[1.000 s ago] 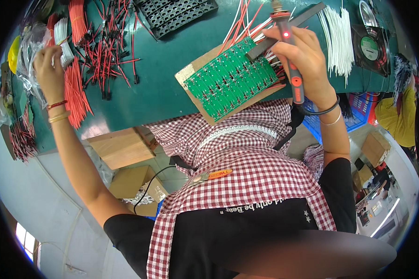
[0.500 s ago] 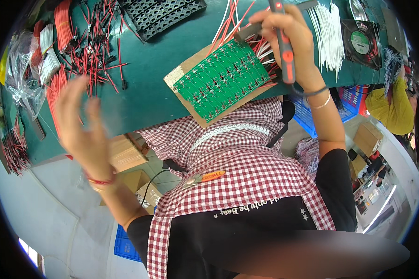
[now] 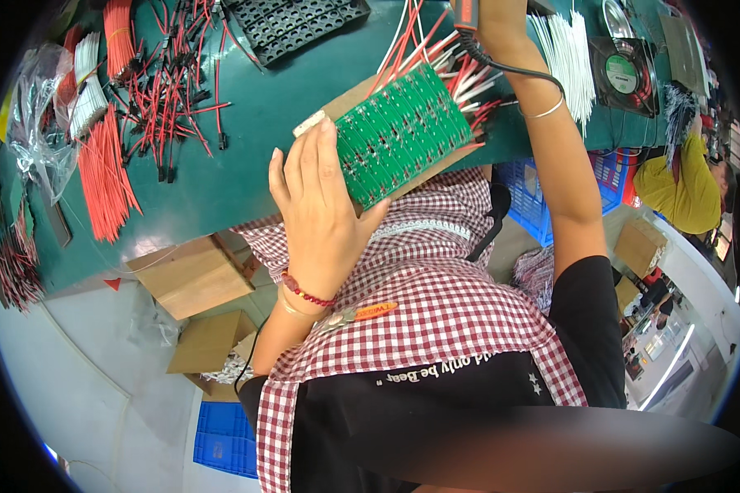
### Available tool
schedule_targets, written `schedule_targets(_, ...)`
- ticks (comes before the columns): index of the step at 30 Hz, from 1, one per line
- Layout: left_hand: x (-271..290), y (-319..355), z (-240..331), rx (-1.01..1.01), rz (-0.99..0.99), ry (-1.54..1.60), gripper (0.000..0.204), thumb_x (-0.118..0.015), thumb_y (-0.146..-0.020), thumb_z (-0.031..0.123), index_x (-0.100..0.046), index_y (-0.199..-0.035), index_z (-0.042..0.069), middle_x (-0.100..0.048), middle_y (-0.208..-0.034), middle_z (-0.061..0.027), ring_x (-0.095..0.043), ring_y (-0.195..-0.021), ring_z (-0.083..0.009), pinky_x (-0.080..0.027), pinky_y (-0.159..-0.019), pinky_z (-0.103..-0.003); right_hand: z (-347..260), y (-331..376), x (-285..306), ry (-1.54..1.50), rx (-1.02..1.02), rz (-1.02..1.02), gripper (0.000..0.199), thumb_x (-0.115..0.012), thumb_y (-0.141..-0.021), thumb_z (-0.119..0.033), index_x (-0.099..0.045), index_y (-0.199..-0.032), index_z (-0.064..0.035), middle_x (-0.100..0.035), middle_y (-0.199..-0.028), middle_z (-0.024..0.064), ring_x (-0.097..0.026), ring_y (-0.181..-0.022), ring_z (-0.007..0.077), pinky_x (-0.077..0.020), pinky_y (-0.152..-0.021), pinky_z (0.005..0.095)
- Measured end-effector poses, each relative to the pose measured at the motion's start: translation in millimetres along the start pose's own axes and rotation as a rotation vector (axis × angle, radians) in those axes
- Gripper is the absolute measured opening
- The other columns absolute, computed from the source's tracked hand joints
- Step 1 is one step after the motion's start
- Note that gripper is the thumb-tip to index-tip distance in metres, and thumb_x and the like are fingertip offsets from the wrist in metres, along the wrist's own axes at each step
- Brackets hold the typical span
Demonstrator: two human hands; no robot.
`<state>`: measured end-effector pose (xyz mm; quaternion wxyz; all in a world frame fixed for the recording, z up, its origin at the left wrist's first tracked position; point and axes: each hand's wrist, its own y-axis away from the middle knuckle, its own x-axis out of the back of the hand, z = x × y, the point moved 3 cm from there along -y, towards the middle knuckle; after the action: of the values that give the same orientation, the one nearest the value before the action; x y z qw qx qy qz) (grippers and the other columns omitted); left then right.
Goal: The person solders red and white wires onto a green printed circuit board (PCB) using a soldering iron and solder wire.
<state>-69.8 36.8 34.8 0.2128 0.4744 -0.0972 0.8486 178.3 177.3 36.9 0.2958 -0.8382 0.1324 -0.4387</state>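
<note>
My left hand (image 3: 319, 185) lies against the left edge of a green circuit board panel (image 3: 403, 131), its fingers stretched out and its thumb by the near edge. The panel rests tilted on a piece of brown cardboard (image 3: 349, 100), with red and white wires (image 3: 469, 82) at its far right side. My right hand (image 3: 501, 25), partly cut off by the upper edge, is closed round a soldering iron (image 3: 466, 15) with a grey and orange handle. Its black cable loops over my wrist. The iron's tip is out of view.
Bundles of red wires (image 3: 107, 181) and loose red wires with black connectors (image 3: 168, 107) lie to the left. A black perforated tray (image 3: 296, 29) is at the back. White wires (image 3: 567, 66) and a black fan (image 3: 625, 76) lie right. Blue crates (image 3: 526, 193) stand below the table.
My left hand has moved right, from over the red wires to the board's left edge. My right hand has moved farther away with the soldering iron, partly out of the picture.
</note>
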Motion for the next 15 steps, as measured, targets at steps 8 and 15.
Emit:
schedule_targets(8,23.9,-3.3,-14.9,-0.078,-0.039,0.146,0.112,-0.089,-0.057,0.014,-0.026,-0.149,0.005,-0.043,-0.144,-0.0147,-0.039,-0.134,-0.0343,-0.021,-0.114,-0.057,10.3,0.4,-6.5,-0.035,-0.068,-0.033,0.026,-0.063,-0.075,0.010,-0.061,-0.093,-0.0089,-0.050,-0.074,0.0064,-0.056,-0.068,0.0193,-0.0455,-0.059,0.0291)
schedule_targets(15,22.1,-2.9,-16.6,-0.109,-0.026,0.205,0.108,-0.087,-0.058,0.012,-0.027,-0.148,0.006,-0.042,-0.143,-0.0162,-0.040,-0.132,-0.0366,-0.025,-0.113,-0.055,29.0,-3.1,-22.5,-0.149,-0.225,-0.085,0.018,-0.058,-0.080,0.006,-0.062,-0.090,-0.0095,-0.051,-0.073,0.0076,-0.057,-0.067,0.0200,-0.0459,-0.059,0.0300)
